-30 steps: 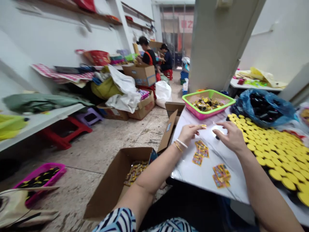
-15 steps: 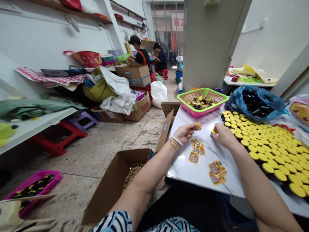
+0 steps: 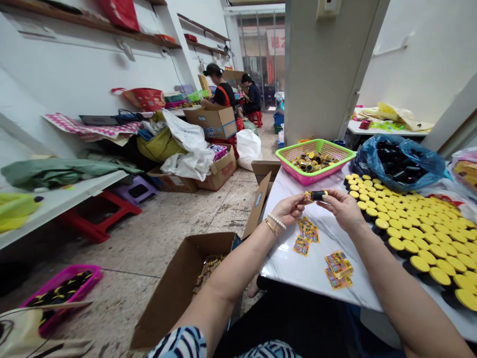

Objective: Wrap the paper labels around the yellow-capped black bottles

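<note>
My left hand [image 3: 288, 210] pinches a small yellow printed plastic sleeve [image 3: 307, 198] above the table. My right hand [image 3: 345, 209] grips a small black cylinder with a yellow cap [image 3: 318, 195], held sideways. Its black end meets the sleeve; whether it is inside cannot be made out. Below my hands, several flat printed sleeves [image 3: 308, 231] lie loosely, and another small pile [image 3: 338, 268] is nearer the front edge. To the right of my right hand, many yellow-capped black cylinders [image 3: 417, 233] stand upright in close rows.
On the white marbled table [image 3: 285, 266], a green-and-pink basket [image 3: 316, 173] contains wrapped cylinders. Beside it is a blue plastic bag [image 3: 421, 171] of black pieces. An open cardboard box [image 3: 167, 288] stands below my left arm. Two people sit working in the background.
My right hand has lifted the yellow-capped cylinder from the table and brought it left and up to the sleeve in my left hand. The view has shifted slightly.
</note>
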The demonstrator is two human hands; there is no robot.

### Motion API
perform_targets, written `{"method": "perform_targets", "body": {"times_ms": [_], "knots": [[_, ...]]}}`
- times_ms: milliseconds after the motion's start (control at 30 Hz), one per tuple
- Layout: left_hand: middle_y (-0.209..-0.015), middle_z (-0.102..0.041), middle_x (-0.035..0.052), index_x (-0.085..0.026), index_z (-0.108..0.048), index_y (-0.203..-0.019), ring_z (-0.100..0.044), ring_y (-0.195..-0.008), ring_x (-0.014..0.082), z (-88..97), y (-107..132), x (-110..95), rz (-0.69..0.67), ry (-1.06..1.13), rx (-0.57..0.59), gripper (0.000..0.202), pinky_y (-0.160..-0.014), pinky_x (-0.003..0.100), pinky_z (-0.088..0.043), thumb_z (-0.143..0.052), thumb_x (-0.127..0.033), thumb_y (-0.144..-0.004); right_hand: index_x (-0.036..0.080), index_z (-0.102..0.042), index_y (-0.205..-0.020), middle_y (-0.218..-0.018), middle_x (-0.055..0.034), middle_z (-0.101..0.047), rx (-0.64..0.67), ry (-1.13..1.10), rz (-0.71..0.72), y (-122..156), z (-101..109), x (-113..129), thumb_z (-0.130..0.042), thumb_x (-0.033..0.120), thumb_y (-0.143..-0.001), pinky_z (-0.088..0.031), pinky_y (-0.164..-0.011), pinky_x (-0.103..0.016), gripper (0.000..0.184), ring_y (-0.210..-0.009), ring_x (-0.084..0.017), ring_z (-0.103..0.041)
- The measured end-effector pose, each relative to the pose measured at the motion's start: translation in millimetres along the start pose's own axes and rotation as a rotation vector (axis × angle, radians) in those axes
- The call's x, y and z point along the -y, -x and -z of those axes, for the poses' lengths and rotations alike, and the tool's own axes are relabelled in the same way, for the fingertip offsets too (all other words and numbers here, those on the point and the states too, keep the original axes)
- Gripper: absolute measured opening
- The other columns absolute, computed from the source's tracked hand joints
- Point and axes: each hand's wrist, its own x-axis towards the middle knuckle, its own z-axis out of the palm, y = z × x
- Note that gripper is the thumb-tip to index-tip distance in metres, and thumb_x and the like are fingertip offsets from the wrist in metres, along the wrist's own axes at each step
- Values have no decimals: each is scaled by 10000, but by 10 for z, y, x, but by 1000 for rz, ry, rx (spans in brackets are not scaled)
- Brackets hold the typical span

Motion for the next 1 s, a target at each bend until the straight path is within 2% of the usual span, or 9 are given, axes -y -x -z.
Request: {"method": "perform_targets", "body": {"times_ms": [167, 367, 467, 600, 667, 767, 867, 933, 1000], "knots": [[-815, -703, 73, -88, -672, -956, -443, -430, -2, -3, 14, -32, 3, 70, 17, 99, -324, 82, -209, -604, -148, -996, 200, -729, -1035, -972, -37, -750, -94, 277, 154, 13, -7, -31, -872, 441, -738, -608, -970, -435, 408, -886, -192, -725], [-771, -680, 46, -85, -669, -928, -426, -422, 1, 27, -11, -5, -7, 38, 59, 110, -317, 91, -206, -620, -161, -990, 206, -707, -1071, -1046, -69, -743, -161, 500, 301, 119, -95, 18, -799, 461, -804, -611, -976, -428, 380, -985, -229, -734], [-789, -685, 54, -87, -666, -910, -434, -434, 0, 25, -23, -1, -41, 11, 35, 91, -326, 92, -205, -640, -150, -970, 214, -699, -1094, -1077, -63, -747, -118, 435, 237, 134, -127, 6, -811, 489, -799, -630, -964, -456, 419, -950, -230, -754], [-717, -640, 29, -96, -652, -841, -436, -444, 7, -35, 20, -27, -59, 7, -30, 113, -336, 103, -187, -696, -154, -928, 224, -648, -1045, -1063, -54, -767, 5, 137, 30, 147, -177, 11, -868, 492, -754, -671, -905, -499, 453, -979, -258, -774], [-708, -638, 35, -90, -656, -815, -428, -450, 8, -69, 57, -36, -60, 1, -39, 141, -340, 108, -187, -707, -166, -922, 230, -616, -1020, -1004, -53, -786, 55, 57, -35, 156, -183, 21, -885, 473, -750, -677, -897, -510, 451, -960, -266, -788], [-770, -679, 74, -73, -695, -826, -427, -478, 10, -84, 95, -32, -92, -33, -15, 147, -360, 117, -203, -763, -190, -884, 239, -628, -1027, -941, -46, -796, 38, 69, 6, 149, -143, 27, -908, 443, -738, -683, -893, -500, 451, -851, -251, -798], [-876, -720, 100, -80, -743, -911, -444, -509, 11, -60, 111, -19, -195, -94, -32, 200, -388, 133, -220, -852, -206, -800, 245, -672, -1044, -924, -40, -793, -15, 98, 76, 131, -86, 38, -921, 423, -725, -695, -855, -463, 443, -786, -231, -786], [-955, -738, 91, -128, -758, -1008, -542, -573, 40, -39, 122, -8, -252, -141, -59, 330, -440, 140, -318, -908, -239, -735, 240, -697, -1052, -929, -39, -788, -28, 109, 101, 131, -70, 56, -917, 418, -730, -694, -841, -440, 429, -786, -221, -779], [-1033, -745, 84, -187, -749, -1114, -660, -700, 107, -16, 127, 6, -243, -184, -16, 480, -545, 184, -457, -942, -316, -694, 232, -716, -1063, -969, -41, -781, -7, 136, 123, 143, -73, 72, -909, 415, -739, -684, -857, -430, 419, -811, -213, -773]]}}
